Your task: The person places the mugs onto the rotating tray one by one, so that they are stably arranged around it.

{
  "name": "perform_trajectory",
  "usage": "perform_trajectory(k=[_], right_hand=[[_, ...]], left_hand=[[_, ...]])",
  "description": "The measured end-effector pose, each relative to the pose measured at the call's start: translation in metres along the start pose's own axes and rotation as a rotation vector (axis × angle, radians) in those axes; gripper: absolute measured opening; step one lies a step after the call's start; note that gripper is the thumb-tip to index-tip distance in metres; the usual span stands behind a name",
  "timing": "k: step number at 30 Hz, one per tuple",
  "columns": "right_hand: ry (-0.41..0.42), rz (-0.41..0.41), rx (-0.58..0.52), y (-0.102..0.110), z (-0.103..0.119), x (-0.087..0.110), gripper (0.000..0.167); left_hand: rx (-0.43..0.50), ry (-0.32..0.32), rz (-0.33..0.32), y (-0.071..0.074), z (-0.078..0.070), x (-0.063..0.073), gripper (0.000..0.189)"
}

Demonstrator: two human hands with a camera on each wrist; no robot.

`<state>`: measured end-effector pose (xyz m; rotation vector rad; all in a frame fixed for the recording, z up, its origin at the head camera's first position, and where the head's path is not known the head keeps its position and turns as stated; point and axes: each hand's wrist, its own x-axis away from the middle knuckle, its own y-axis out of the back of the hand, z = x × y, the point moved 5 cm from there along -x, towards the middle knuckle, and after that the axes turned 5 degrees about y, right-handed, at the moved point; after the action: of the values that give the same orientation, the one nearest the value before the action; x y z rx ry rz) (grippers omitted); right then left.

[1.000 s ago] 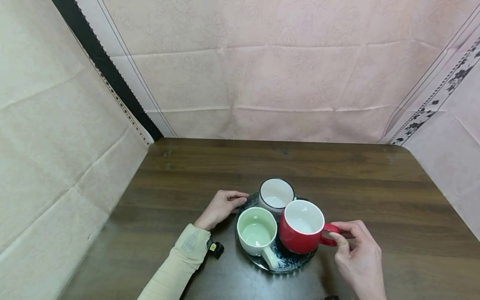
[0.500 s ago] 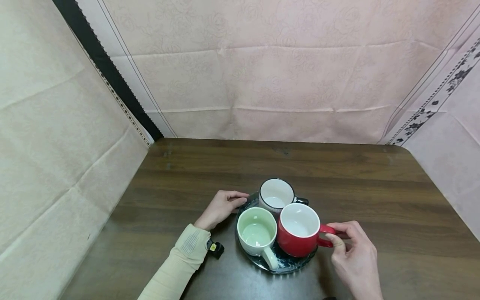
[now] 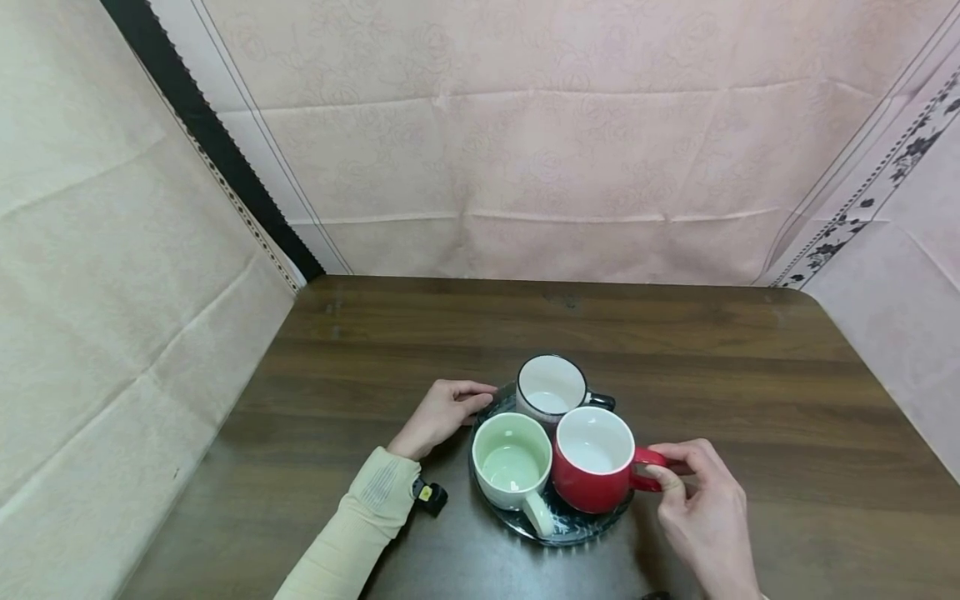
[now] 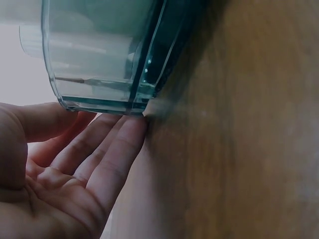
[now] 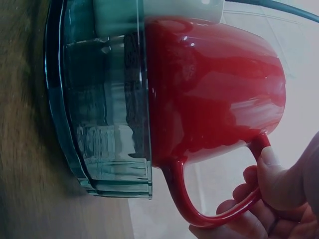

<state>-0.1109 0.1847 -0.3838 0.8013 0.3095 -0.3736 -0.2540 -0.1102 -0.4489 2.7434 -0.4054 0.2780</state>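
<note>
My right hand [image 3: 705, 508] pinches the handle of a red mug [image 3: 592, 483] with a white inside. The mug is upright over the right part of a round dark-teal glass dish [image 3: 573, 533]; in the right wrist view its base shows level with the dish's rim. A pale green mug [image 3: 512, 462] stands in the dish on the left, handle toward me. Behind stands a white mug [image 3: 552, 387] with a black rim and black handle. My left hand [image 3: 442, 417] touches the dish's far-left edge, its fingers [image 4: 117, 149] mostly straight against the glass side.
The dish stands on a brown wood-grain table [image 3: 412, 325]. Pale patterned cloth [image 3: 525, 150] hangs behind the table and along both sides. A small black device [image 3: 431, 497] sits at my left wrist.
The red mug has moved left with my right hand, closer to the green mug, and the white mug's black handle now shows more. My left hand stays in place.
</note>
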Motion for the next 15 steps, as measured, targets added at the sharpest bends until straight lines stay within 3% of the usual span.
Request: perform_trajectory(k=[15], right_hand=[[-0.015, 0.033, -0.002, -0.0068, -0.0014, -0.0008, 0.023]], left_hand=[[0.007, 0.007, 0.002, -0.0001, -0.0006, 0.0001, 0.019]])
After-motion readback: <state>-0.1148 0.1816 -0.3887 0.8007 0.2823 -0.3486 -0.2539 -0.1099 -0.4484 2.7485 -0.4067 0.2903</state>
